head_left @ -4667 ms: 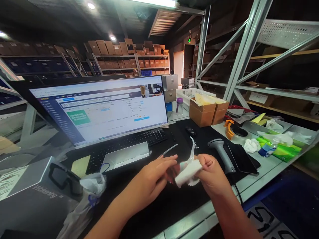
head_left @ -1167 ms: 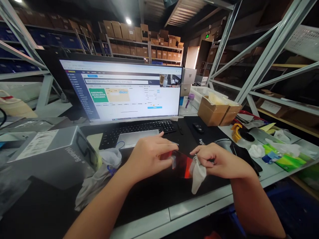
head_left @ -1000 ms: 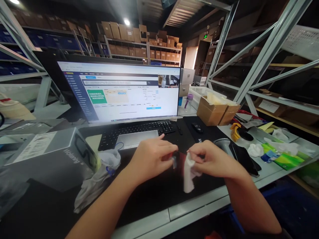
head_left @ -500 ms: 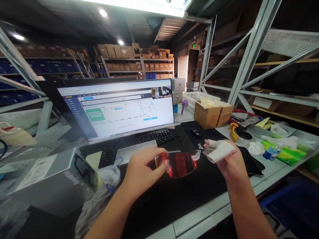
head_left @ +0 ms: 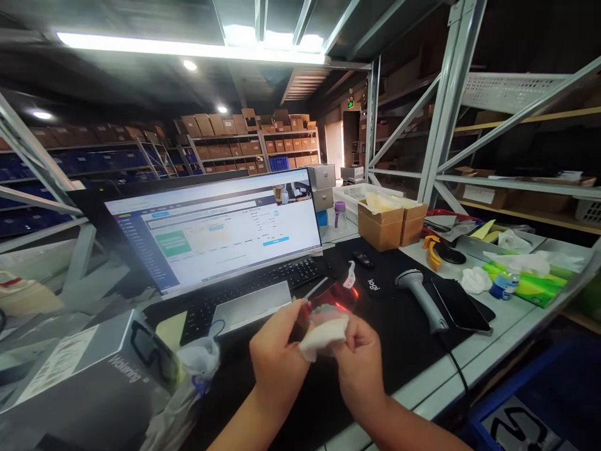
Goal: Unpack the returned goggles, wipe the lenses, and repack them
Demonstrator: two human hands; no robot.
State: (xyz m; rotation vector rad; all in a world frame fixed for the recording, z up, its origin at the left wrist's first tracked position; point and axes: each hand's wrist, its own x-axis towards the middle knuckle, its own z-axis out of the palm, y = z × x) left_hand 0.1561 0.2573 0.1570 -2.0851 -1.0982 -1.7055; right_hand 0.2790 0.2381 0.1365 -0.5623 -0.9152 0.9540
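Observation:
My left hand is closed on the left end of a pair of red-lensed glasses above the black desk mat. A pale, thin arm and a clear end piece stick out past the shiny lens. In my right hand is a folded white tissue, pressed against the lens between both hands. The tissue and fingers hide much of the lower lens.
A monitor and keyboard stand behind my hands. To the left is a grey box. On the right lie a barcode scanner, a phone, a mouse and a small blue-labelled bottle. Cardboard boxes sit farther back.
My right hand has moved left, bringing the tissue onto the lens. The glasses have tilted and my hands are now close together. The view has shifted, and the scanner now shows.

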